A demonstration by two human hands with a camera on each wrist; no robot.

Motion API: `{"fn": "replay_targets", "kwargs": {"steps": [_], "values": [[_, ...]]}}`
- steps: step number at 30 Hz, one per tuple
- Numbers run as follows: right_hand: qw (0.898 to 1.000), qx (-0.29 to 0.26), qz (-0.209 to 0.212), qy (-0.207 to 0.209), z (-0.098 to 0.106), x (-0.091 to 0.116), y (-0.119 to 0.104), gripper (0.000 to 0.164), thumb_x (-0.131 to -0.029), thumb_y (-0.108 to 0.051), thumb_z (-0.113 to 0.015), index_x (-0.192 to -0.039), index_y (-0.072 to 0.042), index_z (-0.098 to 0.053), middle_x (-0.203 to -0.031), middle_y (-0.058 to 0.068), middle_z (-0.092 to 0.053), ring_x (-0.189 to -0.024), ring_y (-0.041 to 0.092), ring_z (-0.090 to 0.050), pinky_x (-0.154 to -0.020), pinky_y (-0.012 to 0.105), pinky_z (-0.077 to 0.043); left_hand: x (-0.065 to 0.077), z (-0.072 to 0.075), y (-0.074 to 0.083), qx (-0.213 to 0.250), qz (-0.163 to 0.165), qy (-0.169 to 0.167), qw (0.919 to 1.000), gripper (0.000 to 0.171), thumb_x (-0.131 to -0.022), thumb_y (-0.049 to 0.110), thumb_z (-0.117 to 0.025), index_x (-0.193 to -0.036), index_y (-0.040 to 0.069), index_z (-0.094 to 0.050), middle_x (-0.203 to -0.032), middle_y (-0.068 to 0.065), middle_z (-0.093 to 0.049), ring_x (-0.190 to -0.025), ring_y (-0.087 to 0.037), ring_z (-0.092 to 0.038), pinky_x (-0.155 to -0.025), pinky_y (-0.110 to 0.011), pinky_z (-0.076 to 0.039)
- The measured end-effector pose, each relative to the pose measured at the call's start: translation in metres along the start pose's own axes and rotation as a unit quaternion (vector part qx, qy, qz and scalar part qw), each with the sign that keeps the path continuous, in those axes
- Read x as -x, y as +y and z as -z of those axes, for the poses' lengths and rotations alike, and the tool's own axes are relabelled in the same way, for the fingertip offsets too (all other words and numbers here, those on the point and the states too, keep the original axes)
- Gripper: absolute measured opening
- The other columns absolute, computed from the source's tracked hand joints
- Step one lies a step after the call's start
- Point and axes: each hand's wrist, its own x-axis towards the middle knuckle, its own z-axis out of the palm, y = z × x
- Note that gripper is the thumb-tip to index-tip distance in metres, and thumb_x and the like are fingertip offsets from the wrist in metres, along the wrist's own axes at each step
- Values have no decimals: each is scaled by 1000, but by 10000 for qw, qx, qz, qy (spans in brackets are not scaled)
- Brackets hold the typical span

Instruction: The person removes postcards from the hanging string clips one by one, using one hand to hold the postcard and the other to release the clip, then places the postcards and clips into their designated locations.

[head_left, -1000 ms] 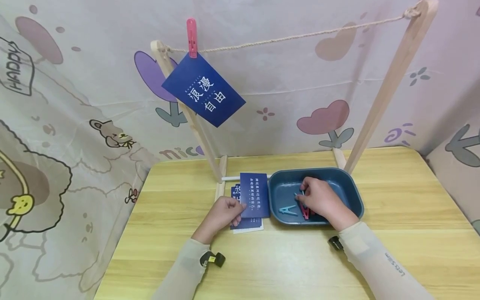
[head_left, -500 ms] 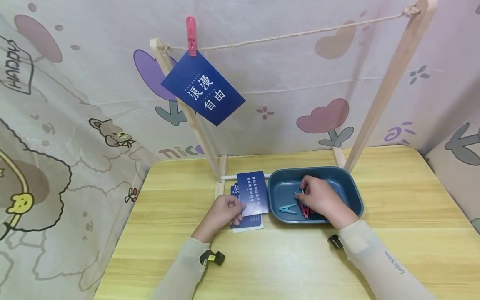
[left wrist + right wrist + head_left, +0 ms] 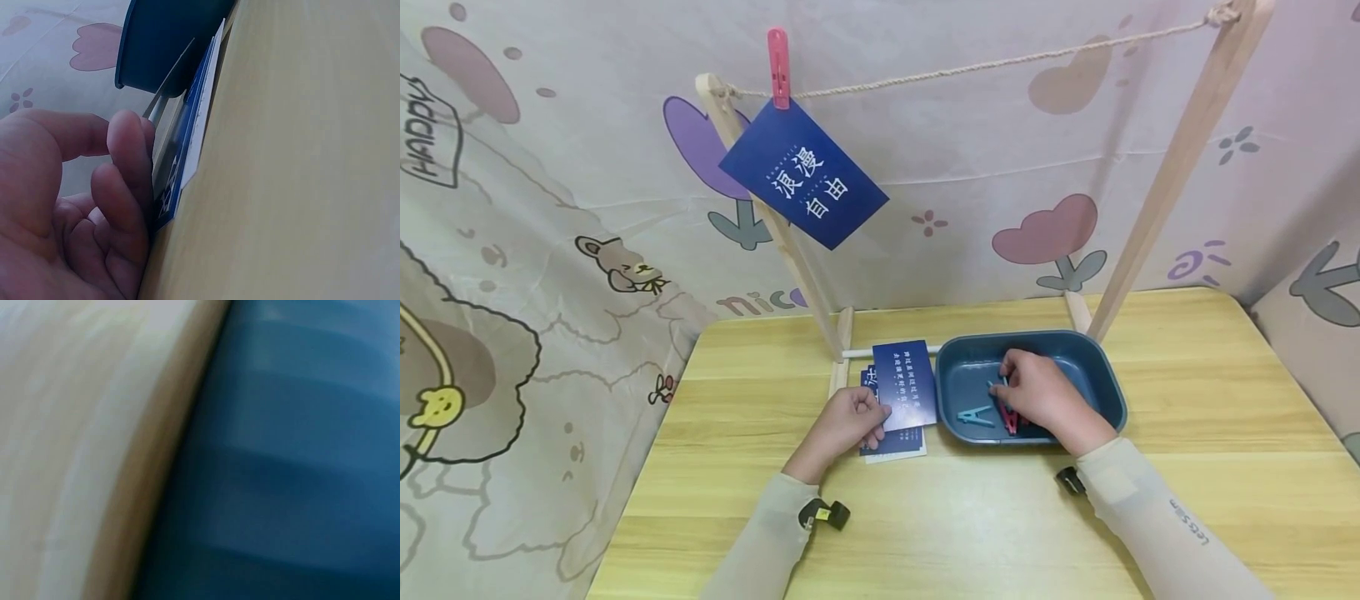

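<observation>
My left hand [image 3: 850,417] pinches a dark blue card [image 3: 904,385] with white lettering by its near left edge. In the left wrist view the card [image 3: 170,75] stands tilted above a stack of cards [image 3: 199,119] on the table. My right hand [image 3: 1037,396] is inside the dark blue basin [image 3: 950,367], thumb and fingers pinching a light blue clothespin [image 3: 995,388], mostly hidden by the fingers. Just below those fingertips lie red clothespins [image 3: 1009,421]. To their left is another light blue clothespin [image 3: 974,415]. The right wrist view shows only the basin wall [image 3: 300,425], blurred and close.
Behind the basin stands a wooden frame [image 3: 1180,167] with a rope [image 3: 970,67] strung across its top. A pink clothespin [image 3: 779,71] holds a blue card [image 3: 805,179] at the rope's left end. The wooden table [image 3: 970,517] extends in front, with a printed cloth [image 3: 925,275] behind.
The card in my left hand has tilted up and shifted slightly left and away from me. My right hand has stayed in the basin, nearly still.
</observation>
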Motion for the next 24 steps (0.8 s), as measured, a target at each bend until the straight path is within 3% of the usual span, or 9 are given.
{"fn": "replay_targets", "kwargs": {"steps": [24], "values": [[10000,32,44,-10,0,0,0,27,-90,-24,-77,-104,-5,-63,-76,5,-64,-60,17,-58,-58,33,-48,0,0,2,-94,33,38,9999,27,-98,23,-68,-80,5,-59,-63,-8,-68,-48,-15,-63,-44,-27,-53]]}}
